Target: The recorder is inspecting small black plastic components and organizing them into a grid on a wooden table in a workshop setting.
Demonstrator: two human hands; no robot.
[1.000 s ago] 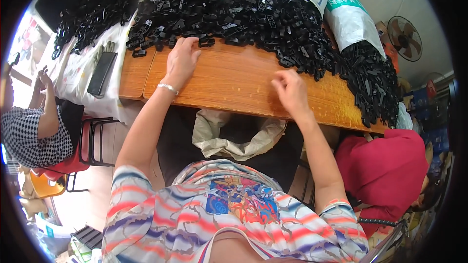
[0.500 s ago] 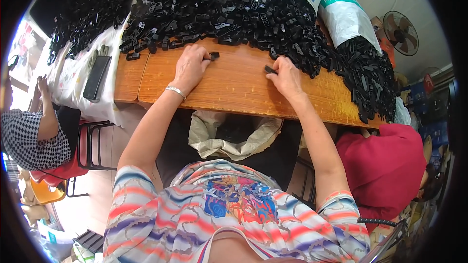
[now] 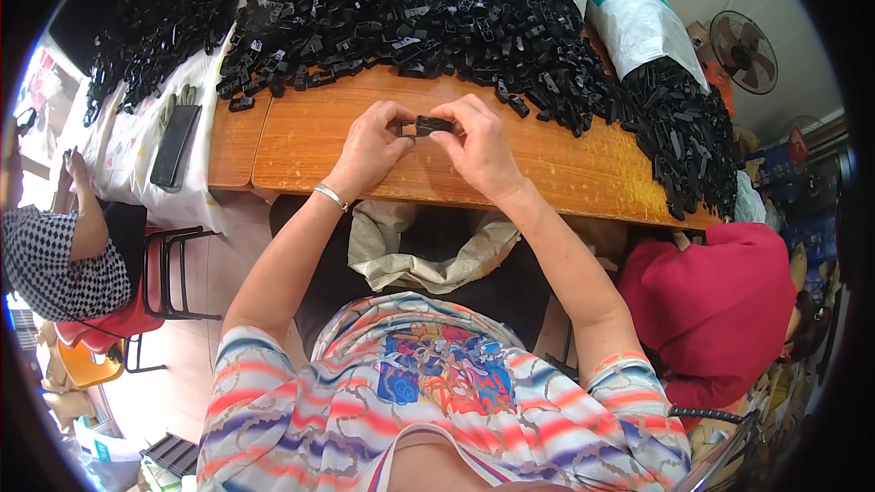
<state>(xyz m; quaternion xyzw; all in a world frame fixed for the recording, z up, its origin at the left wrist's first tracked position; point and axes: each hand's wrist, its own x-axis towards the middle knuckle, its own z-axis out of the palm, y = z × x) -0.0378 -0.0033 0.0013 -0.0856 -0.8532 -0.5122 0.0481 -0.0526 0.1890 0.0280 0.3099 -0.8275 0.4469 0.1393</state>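
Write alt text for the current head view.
A person's left hand and right hand hold small black parts between them over a wooden table. Beyond lies a wide heap of black pieces; an open pale sack is at the person's lap, and someone in red is at the right.

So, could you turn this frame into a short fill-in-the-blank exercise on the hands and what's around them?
1. The silver bracelet is on the person's ____ wrist.
2. The left hand and right hand hold small parts that are ____ in colour.
3. The hands are held over the bare part of the wooden ____.
4. The fan appears in the upper ____ part of the picture.

Missing words: left; black; table; right.
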